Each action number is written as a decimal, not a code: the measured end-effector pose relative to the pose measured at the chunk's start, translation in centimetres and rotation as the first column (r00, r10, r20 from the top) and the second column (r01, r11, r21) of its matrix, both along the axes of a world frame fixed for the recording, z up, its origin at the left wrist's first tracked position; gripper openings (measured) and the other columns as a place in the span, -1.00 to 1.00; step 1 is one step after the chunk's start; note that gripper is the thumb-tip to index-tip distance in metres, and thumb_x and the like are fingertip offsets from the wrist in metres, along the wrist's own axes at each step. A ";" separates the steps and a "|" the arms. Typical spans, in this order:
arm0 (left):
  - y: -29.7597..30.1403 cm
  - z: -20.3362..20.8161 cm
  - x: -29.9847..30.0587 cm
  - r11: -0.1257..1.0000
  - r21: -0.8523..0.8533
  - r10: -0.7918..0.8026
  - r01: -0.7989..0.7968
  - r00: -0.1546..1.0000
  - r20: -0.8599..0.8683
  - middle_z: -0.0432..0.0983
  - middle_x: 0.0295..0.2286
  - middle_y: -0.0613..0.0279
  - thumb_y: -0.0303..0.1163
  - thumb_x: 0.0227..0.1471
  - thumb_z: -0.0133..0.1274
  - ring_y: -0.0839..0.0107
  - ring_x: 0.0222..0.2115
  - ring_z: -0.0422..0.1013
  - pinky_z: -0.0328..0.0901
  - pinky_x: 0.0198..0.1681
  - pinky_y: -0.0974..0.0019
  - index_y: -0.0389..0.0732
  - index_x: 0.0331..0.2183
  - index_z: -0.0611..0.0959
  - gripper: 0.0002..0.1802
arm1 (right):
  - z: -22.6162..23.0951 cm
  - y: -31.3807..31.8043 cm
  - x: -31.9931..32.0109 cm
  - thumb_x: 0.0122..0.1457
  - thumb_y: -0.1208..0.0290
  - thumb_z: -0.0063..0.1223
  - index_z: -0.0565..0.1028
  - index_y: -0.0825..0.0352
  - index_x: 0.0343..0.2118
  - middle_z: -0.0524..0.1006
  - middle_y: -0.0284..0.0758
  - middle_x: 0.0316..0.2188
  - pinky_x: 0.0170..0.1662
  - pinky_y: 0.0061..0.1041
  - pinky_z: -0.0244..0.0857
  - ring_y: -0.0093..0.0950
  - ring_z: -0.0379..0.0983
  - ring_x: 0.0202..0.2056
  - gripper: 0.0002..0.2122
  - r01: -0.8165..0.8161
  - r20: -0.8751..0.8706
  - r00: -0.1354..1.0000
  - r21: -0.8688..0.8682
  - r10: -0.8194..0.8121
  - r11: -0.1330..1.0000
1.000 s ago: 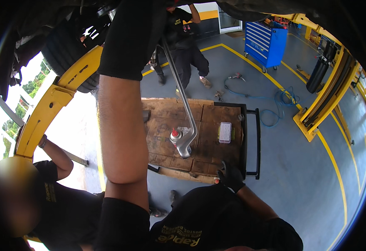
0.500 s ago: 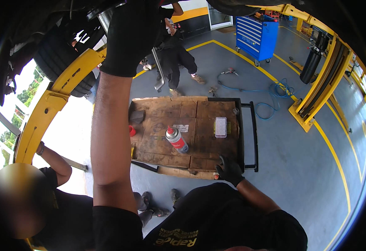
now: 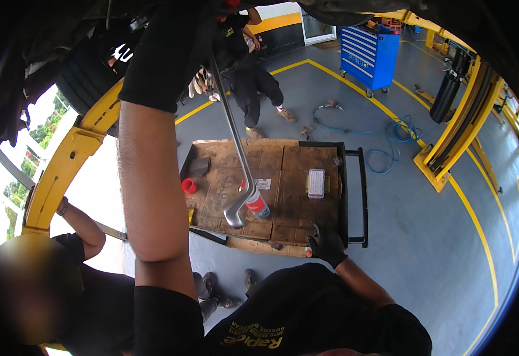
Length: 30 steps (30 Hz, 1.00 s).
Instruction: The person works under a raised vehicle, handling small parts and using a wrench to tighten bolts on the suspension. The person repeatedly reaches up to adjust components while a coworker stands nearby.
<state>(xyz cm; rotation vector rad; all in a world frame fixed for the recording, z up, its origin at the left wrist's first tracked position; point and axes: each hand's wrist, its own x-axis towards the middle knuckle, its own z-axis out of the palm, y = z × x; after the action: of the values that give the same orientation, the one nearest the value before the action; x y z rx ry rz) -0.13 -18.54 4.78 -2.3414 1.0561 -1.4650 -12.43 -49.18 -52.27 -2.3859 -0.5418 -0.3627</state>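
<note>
My left arm reaches up at the left of centre. Its black-gloved hand (image 3: 173,53) is closed at the top, fingers mostly hidden in the dark. From it a long metal pry bar (image 3: 235,130) slants down, its bent, flattened end in front of a red-and-white spray can (image 3: 259,207). That can stands on the cardboard-covered cart (image 3: 218,204). My right hand (image 3: 329,244), also black-gloved, rests with fingers apart at the cart's near right edge, beside a small orange-tipped item (image 3: 309,253).
On the cart sit a red cap (image 3: 189,186) and a clear plastic case (image 3: 316,183). A person (image 3: 250,83) stands beyond it, another person (image 3: 64,285) at lower left. Yellow lift arms (image 3: 64,154), a blue tool cabinet (image 3: 368,59) and a coiled blue hose (image 3: 398,133) surround it.
The pry bar has swung down and nearer, its bent end now over the cart and partly covering the spray can. My left hand has shifted slightly left; my right hand stays at the cart edge.
</note>
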 end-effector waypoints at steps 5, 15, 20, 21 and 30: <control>-1.7 -0.5 0.1 0.995 -0.092 0.050 -0.048 0.998 0.025 0.57 -0.30 -0.13 -0.50 0.16 0.07 -0.02 -0.31 0.53 0.39 -0.30 0.11 -0.34 -0.06 0.57 -0.70 | -0.2 -0.2 0.1 0.18 0.16 0.19 0.39 0.32 0.17 0.59 -0.10 -0.16 -0.18 -0.14 0.50 -0.11 0.59 -0.20 -0.45 -0.033 -0.060 0.998 0.023 0.035 0.999; -0.9 -2.7 2.4 0.969 -0.146 0.237 -0.201 0.924 0.298 0.56 -0.18 0.00 -0.61 0.02 0.19 0.04 -0.19 0.54 0.45 -0.11 0.27 -0.23 -0.03 0.62 -0.59 | 0.2 0.2 0.4 0.16 0.17 0.21 0.43 0.30 0.15 0.60 -0.14 -0.22 -0.20 -0.16 0.48 -0.15 0.58 -0.24 -0.47 -0.024 0.037 0.999 0.013 0.024 1.000; 0.8 -2.1 2.5 0.998 -0.033 0.054 -0.048 0.981 0.187 0.56 -0.19 -0.02 -0.61 0.01 0.19 0.06 -0.23 0.54 0.45 -0.15 0.24 -0.21 -0.03 0.63 -0.58 | -0.4 -0.1 0.1 0.16 0.16 0.22 0.43 0.29 0.15 0.60 -0.19 -0.24 -0.25 -0.17 0.49 -0.18 0.59 -0.27 -0.47 -0.017 0.031 0.999 -0.002 0.018 1.000; 1.4 -1.9 2.7 0.998 -0.020 0.069 -0.067 0.983 0.168 0.56 -0.19 -0.03 -0.60 0.02 0.19 0.06 -0.23 0.54 0.46 -0.15 0.23 -0.21 -0.03 0.63 -0.59 | -0.4 -0.1 0.1 0.16 0.16 0.22 0.42 0.29 0.15 0.60 -0.20 -0.24 -0.26 -0.18 0.49 -0.18 0.59 -0.27 -0.47 -0.018 0.016 1.000 -0.017 0.019 1.000; -3.0 -0.5 -0.6 0.989 0.121 0.051 -0.090 0.953 0.297 0.57 -0.26 -0.06 -0.52 0.21 0.01 0.16 -0.29 0.52 0.41 -0.23 0.26 -0.42 -0.08 0.58 -0.73 | -0.6 -0.1 0.0 0.16 0.15 0.22 0.42 0.28 0.16 0.60 -0.21 -0.27 -0.27 -0.17 0.49 -0.19 0.59 -0.32 -0.47 -0.029 0.019 0.999 0.006 0.029 1.000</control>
<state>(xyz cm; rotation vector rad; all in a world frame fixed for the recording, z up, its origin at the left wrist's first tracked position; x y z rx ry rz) -0.70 -21.49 4.24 -1.9723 0.9480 -1.5994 -12.45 -49.31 -52.84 -2.3683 -0.5828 -0.3743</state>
